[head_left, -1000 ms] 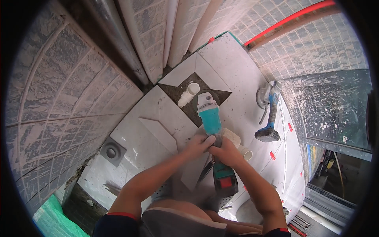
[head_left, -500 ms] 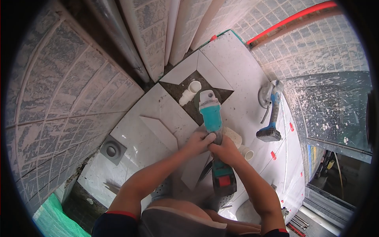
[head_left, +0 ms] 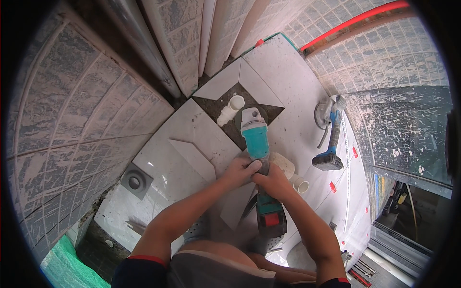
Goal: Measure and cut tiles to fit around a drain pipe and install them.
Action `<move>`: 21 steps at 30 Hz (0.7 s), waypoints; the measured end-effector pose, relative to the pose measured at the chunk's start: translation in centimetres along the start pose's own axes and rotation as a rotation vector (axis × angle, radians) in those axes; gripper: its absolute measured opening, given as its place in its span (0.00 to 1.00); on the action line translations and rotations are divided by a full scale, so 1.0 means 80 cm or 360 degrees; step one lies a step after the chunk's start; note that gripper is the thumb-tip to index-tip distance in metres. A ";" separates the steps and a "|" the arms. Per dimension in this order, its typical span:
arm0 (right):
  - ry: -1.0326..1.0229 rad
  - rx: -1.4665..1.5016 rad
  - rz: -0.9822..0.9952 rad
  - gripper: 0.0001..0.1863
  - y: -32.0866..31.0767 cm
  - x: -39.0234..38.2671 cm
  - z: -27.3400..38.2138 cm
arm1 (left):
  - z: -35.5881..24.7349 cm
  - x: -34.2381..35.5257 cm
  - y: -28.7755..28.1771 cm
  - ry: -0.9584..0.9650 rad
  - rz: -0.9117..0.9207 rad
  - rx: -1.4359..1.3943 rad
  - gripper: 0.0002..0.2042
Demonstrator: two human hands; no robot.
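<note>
Both my left hand (head_left: 242, 171) and my right hand (head_left: 270, 179) are wrapped round a teal cordless angle grinder (head_left: 254, 135), its battery toward my body and its head pointing away from me. The grinder's head lies over the dark square cutout (head_left: 272, 114) in the floor tiles, just right of a white plastic pipe fitting (head_left: 225, 114). Below and right of the grinder's head are a pale block (head_left: 284, 164) and a short white pipe piece (head_left: 301, 185). A cut tile piece (head_left: 194, 161) lies left of my left hand.
A blue-and-black cordless grinder (head_left: 327, 149) rests at the right near red tile spacers (head_left: 333, 187). A square steel drain (head_left: 135, 181) sits at the left. Tiled walls (head_left: 81, 110) and tall pipes (head_left: 139, 43) bound the far and left sides. Green netting (head_left: 65, 264) is at lower left.
The grinder and both my hands have shifted only slightly, with the grinder's head a little farther from my body. The grip is unchanged.
</note>
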State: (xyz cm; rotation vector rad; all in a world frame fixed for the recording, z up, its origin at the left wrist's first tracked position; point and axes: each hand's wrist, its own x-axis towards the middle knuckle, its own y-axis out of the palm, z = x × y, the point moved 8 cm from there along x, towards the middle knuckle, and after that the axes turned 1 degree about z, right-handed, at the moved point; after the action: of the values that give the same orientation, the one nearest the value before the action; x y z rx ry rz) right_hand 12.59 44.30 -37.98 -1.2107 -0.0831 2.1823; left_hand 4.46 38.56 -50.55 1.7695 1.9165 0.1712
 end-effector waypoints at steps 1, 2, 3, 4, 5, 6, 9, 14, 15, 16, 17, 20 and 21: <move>0.0019 0.0006 0.0013 0.18 0.001 0.001 -0.003 | 0.001 0.000 0.000 -0.0001 0.0001 -0.0002 0.26; 0.0037 0.0012 0.0026 0.18 0.002 0.002 -0.006 | -0.002 -0.001 0.001 -0.0005 0.0004 -0.0014 0.26; 0.0039 0.0012 0.0027 0.18 0.002 0.001 -0.005 | -0.005 -0.002 0.001 -0.0009 0.0006 -0.0026 0.26; 0.0045 0.0027 0.0033 0.18 0.003 0.001 -0.004 | -0.007 -0.003 0.002 -0.0011 0.0006 -0.0027 0.26; 0.0049 0.0043 0.0039 0.17 0.003 0.001 -0.003 | -0.013 -0.004 0.002 0.0006 0.0017 -0.0048 0.26; 0.0049 0.0043 0.0041 0.17 0.004 0.002 -0.003 | -0.018 -0.004 0.003 0.0023 0.0028 -0.0068 0.25; 0.0079 0.0045 0.0041 0.17 0.005 0.003 -0.006 | -0.024 -0.006 0.003 0.0003 0.0050 -0.0139 0.24; 0.0054 0.0075 0.0049 0.17 0.007 0.005 -0.007 | -0.027 -0.008 0.001 -0.0038 0.0058 -0.0097 0.23; 0.0057 0.0075 0.0051 0.17 0.008 0.007 -0.009 | -0.027 -0.008 0.000 -0.0040 0.0052 -0.0076 0.23; 0.0043 0.0070 0.0057 0.16 0.009 0.009 -0.011 | -0.026 -0.008 -0.002 -0.0044 0.0049 -0.0077 0.23; 0.0023 0.0066 0.0055 0.16 0.008 0.007 -0.010 | -0.024 -0.008 0.000 -0.0083 0.0094 -0.0091 0.22; -0.0008 0.0053 0.0044 0.16 0.006 0.005 -0.009 | -0.018 -0.009 -0.001 -0.0122 0.0131 -0.0044 0.21; -0.0006 0.0053 0.0045 0.16 0.006 0.005 -0.010 | -0.014 -0.009 -0.003 -0.0125 0.0121 0.0014 0.21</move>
State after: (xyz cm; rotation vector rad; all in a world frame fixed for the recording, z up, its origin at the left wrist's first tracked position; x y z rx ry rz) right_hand 12.83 43.95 -38.94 -1.1960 -0.0310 2.2019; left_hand 3.73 38.14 -49.47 1.8290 1.7991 0.1183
